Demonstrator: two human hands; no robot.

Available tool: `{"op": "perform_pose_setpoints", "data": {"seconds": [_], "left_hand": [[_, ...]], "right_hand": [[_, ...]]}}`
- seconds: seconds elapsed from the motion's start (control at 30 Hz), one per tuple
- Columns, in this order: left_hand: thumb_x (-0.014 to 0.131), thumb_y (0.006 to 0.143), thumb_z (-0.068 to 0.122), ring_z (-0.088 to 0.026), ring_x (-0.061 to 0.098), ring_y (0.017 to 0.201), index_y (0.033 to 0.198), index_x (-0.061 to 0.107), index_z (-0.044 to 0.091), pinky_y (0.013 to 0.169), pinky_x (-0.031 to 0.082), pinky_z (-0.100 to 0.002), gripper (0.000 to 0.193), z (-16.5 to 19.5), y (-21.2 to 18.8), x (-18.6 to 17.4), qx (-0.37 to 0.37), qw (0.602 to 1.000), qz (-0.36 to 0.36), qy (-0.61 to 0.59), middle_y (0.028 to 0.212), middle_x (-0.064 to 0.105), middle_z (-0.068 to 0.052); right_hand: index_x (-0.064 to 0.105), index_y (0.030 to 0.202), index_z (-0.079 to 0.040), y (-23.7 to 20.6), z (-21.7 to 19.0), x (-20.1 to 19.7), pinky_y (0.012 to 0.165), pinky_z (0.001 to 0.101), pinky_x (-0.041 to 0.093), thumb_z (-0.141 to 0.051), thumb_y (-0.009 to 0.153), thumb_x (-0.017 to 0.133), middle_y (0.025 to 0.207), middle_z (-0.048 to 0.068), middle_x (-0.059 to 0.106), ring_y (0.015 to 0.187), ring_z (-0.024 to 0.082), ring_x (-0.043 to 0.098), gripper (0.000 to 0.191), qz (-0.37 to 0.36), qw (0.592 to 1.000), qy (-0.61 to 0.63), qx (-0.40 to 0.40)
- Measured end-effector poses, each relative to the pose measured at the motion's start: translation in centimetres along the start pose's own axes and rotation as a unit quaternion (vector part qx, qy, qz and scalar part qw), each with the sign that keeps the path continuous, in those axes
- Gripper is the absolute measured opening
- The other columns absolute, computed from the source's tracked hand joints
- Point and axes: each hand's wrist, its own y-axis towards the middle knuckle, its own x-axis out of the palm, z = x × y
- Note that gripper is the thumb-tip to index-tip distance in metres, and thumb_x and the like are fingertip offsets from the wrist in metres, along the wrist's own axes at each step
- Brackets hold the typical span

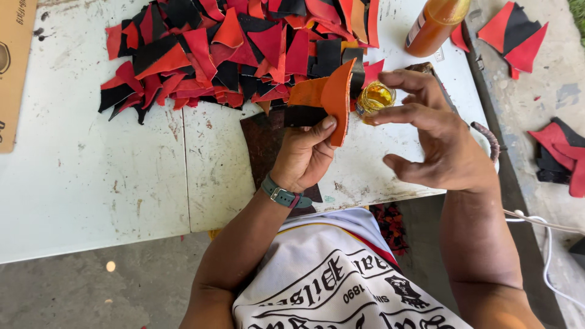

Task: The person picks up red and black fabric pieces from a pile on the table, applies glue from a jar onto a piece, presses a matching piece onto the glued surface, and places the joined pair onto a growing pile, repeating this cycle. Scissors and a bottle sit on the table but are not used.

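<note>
Just right of the orange leather piece [329, 97], gripped upright in the left hand [301, 155], the right hand [436, 131] hovers open-fingered beside the small glue jar [375, 97].

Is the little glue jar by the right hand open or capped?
Open: the small jar shows yellow liquid through its uncovered mouth, with the right hand fingers at it.

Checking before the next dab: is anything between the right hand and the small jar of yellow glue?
Nothing visible. The right hand has its fingers at the small glue jar, beside the orange piece held in the left hand.
</note>
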Motion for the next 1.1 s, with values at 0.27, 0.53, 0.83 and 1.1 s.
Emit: {"op": "perform_pose_setpoints", "data": {"seconds": [0.27, 0.53, 0.83, 1.1], "left_hand": [[0.064, 0.104, -0.006, -0.017, 0.072, 0.109, 0.127, 0.065, 0.0, 0.097, 0.06, -0.031, 0.024, 0.1, 0.1, 0.0, 0.013, 1.0, 0.015, -0.004, 0.122, 0.073, -0.01], [0.062, 0.105, -0.006, -0.018, 0.071, 0.113, 0.129, 0.064, 0.0, 0.101, 0.057, -0.03, 0.025, 0.5, -0.3, 0.4, 0.018, 1.0, 0.001, -0.018, 0.125, 0.072, -0.011], [0.063, 0.103, -0.006, -0.016, 0.071, 0.112, 0.128, 0.065, 0.001, 0.099, 0.058, -0.027, 0.026, 0.6, -0.9, 1.0, -0.006, 1.0, 0.01, -0.02, 0.123, 0.072, -0.01], [0.063, 0.102, -0.003, -0.013, 0.072, 0.107, 0.123, 0.065, 0.003, 0.095, 0.059, -0.026, 0.022, 0.4, -0.9, 0.1, -0.02, 0.998, 0.055, -0.014, 0.118, 0.073, -0.007]], "right_hand": [[0.074, 0.122, -0.016, -0.3, -1.4, 2.2, 0.125, 0.0519, 0.033, -0.008, 0.068, 0.082, 0.154, 0.016, 0.044, 0.146, 0.036, 0.04, 0.055, 0.003, 0.96, -0.279, -0.034], [0.074, 0.129, -0.025, -1.6, -2.6, 4.4, 0.117, 0.0535, 0.037, -0.015, 0.075, 0.084, 0.15, 0.013, 0.046, 0.14, 0.039, 0.044, 0.055, 0.036, 0.913, -0.403, -0.054], [0.076, 0.131, -0.028, -0.6, -1.9, 3.6, 0.103, 0.0515, 0.037, -0.017, 0.073, 0.084, 0.15, 0.014, 0.045, 0.134, 0.037, 0.045, 0.059, 0.065, 0.829, -0.551, -0.077], [0.076, 0.118, -0.023, -2.4, -0.8, 5.2, 0.124, 0.0568, 0.028, -0.016, 0.069, 0.082, 0.157, 0.021, 0.038, 0.145, 0.041, 0.035, 0.05, -0.011, 0.962, -0.255, -0.095]]}}
